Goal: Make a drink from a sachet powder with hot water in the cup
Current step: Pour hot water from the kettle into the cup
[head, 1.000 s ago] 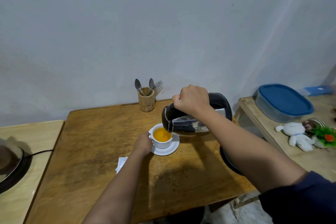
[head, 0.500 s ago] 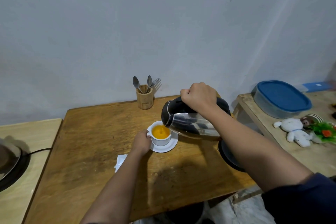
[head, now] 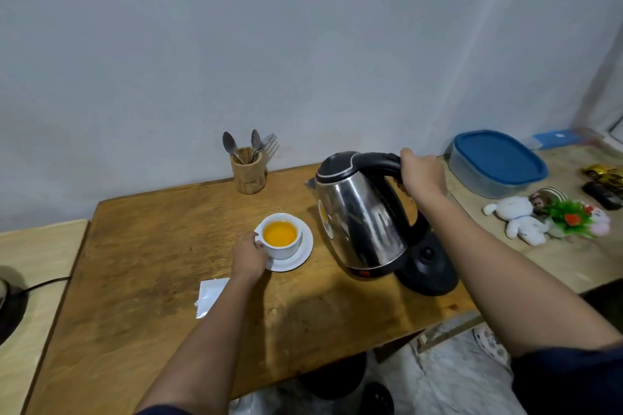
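Cup [head: 281,235], centre frame, holds orange liquid; left hand [head: 250,256] grips its handle. Right hand [head: 423,177] grasps kettle [head: 362,212], tilted over base [head: 429,268]. Stirring probably remains.

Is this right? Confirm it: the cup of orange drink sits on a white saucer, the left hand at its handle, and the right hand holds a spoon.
One error: the right hand holds the kettle by its handle, as the head view shows; the rest stands.

A modest home kitchen corner — a worn wooden tabletop [head: 141,266] against a plain painted wall, with a cutlery holder [head: 248,171] and an electric kettle [head: 362,212]. Beside it lie soft toys [head: 515,219] and a lidded food container [head: 495,162] — household clutter.
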The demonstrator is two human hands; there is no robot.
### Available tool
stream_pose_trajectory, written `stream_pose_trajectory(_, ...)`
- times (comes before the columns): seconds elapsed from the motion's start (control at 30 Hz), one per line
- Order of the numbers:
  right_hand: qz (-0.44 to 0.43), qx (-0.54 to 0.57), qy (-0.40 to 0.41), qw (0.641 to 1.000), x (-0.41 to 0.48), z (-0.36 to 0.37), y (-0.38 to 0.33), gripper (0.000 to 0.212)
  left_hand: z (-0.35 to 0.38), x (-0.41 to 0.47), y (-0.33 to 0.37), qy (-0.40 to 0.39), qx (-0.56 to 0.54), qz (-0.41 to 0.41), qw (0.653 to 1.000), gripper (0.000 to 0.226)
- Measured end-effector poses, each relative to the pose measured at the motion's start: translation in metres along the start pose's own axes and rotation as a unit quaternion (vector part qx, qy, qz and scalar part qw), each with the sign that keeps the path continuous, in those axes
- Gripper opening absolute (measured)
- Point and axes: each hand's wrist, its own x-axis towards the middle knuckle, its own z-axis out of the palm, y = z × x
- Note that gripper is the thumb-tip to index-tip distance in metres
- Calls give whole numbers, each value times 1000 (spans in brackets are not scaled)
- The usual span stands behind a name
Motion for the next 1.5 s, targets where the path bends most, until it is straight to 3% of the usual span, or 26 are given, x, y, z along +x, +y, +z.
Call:
stream_pose_trajectory(0.13,45,66,19,997,6,-25,34,32,7,-3,0,16,5,-1,1000,31)
stream_pose_trajectory(0.43,167,207,172,948,1,-69,86,31,18,-4,-1,50,-23,-20,998,34)
stream_pose_trajectory(0.57,198,255,210,923,2,-80,109,42,22,-5,0,69,-41,-25,996,32)
stream_pose_trajectory(0.9,199,276,239,909,4,-86,145,20,31,-10,9,107,-80,-51,990,32)
stream_pose_trajectory(1.2,188,315,223,903,8,-93,178,26,32,-14,11,113,-75,-39,990,33)
stream_pose_trajectory(1.5,129,245,204,939,-2,-97,181,37,31,-15,12,112,-68,-35,991,34)
